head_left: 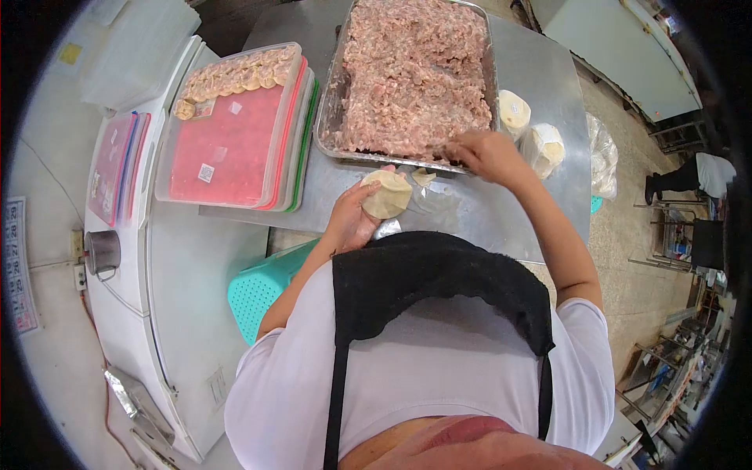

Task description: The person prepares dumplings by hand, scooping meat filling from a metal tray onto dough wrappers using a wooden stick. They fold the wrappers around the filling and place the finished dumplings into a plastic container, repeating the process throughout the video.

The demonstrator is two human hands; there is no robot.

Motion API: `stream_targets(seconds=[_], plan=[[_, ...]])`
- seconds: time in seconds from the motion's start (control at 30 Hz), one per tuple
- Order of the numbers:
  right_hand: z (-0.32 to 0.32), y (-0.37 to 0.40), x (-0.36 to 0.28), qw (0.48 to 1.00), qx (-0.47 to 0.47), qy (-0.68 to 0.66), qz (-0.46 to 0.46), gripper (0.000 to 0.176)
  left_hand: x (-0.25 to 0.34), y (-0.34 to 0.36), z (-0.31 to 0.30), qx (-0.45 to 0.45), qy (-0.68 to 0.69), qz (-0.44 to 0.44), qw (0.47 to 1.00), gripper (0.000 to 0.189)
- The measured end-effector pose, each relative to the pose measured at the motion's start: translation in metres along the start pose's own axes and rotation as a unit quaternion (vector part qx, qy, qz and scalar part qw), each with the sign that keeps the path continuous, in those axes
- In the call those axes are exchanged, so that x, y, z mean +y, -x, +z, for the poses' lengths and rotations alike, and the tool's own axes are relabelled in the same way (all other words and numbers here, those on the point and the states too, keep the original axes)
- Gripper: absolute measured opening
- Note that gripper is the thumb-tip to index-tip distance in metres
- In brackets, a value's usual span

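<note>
My left hand holds a round, pale dumpling wrapper over the table's near edge. The wrapper lies on the palm and fingers, and no filling can be made out on it. My right hand is at the near right corner of a deep metal tray heaped with pink ground meat filling. Its fingers are curled in against the meat; whatever they grip is hidden. Scraps of wrapper lie on the metal table between my hands.
Left of the tray stand stacked plastic containers, the top one with rows of filled dumplings. Two wrapper stacks and a plastic bag are at the right. Below the table is a turquoise basket. Another person stands far right.
</note>
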State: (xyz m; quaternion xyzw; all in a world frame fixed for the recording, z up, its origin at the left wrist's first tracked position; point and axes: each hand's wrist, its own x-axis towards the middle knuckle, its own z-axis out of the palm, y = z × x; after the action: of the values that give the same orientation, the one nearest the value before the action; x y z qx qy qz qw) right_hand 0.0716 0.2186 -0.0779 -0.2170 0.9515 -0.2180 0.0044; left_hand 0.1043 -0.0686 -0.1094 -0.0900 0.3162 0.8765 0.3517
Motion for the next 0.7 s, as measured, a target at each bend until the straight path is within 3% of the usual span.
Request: stream_targets(seconds=[0.07, 0.17, 0.23, 0.3, 0.33, 0.47, 0.7], plan=[[-0.022, -0.002, 0.001, 0.993, 0.066, 0.100, -0.018, 0.020, 0.002, 0.001, 0.001, -0.003, -0.015, 0.007, 1.000, 0.046], [-0.042, -0.001, 0.001, 0.978, 0.005, 0.208, -0.031, 0.018, 0.003, 0.001, 0.001, -0.002, -0.032, 0.012, 0.999, 0.048], [-0.037, 0.003, 0.001, 0.979, 0.003, 0.201, -0.040, 0.016, 0.000, 0.000, 0.000, 0.000, -0.032, 0.008, 0.999, 0.048], [-0.026, 0.011, -0.009, 0.974, -0.036, 0.224, 0.006, 0.016, -0.004, -0.001, -0.003, 0.004, -0.026, 0.003, 1.000, 0.044], [-0.015, 0.015, -0.014, 0.963, -0.058, 0.252, 0.071, 0.020, -0.005, -0.002, -0.004, 0.004, -0.025, 0.004, 1.000, 0.044], [0.002, 0.018, -0.032, 0.968, -0.067, 0.216, 0.105, 0.033, -0.005, 0.000, 0.000, 0.005, -0.035, 0.004, 0.999, 0.044], [0.010, 0.015, -0.025, 0.990, -0.006, 0.104, 0.097, 0.034, -0.002, -0.004, -0.002, 0.019, -0.021, 0.012, 1.000, 0.046]])
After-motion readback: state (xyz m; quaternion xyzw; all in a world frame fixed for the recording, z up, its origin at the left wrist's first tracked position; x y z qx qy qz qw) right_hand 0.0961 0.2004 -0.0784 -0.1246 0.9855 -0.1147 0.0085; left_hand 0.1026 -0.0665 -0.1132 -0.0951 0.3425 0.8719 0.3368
